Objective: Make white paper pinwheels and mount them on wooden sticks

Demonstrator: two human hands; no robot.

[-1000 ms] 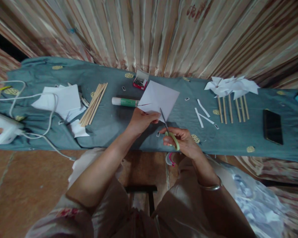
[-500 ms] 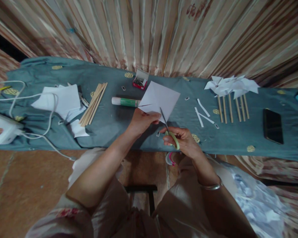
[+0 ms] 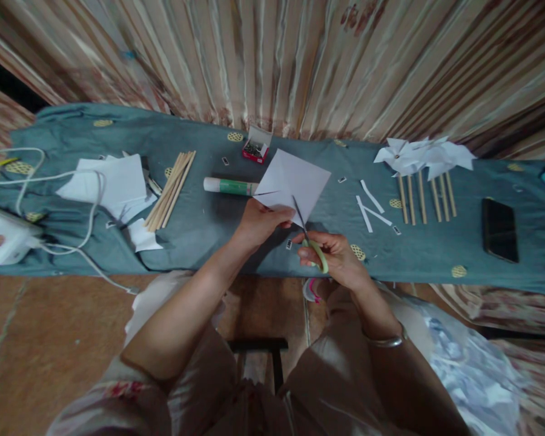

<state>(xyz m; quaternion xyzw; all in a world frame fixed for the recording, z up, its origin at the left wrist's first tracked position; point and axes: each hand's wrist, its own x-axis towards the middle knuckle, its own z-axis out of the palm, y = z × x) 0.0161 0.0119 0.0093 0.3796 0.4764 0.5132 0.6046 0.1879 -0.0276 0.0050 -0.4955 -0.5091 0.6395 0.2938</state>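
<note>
My left hand pinches the near corner of a white paper square, held tilted over the blue-grey cloth. In my right hand is a pair of scissors with pale green handles; the blades point up into the paper's near edge. A slit shows at the paper's left corner. Just left of the paper lies a green and white glue stick. A small red box of pins stands open behind it.
Wooden sticks and white paper sheets lie at the left, beside a white device with cables. Finished paper pinwheels on sticks, paper strips and a black phone lie at the right. A striped curtain hangs behind.
The paper has shifted very slightly up and right in my left hand. The scissors stay in almost the same place at its near edge.
</note>
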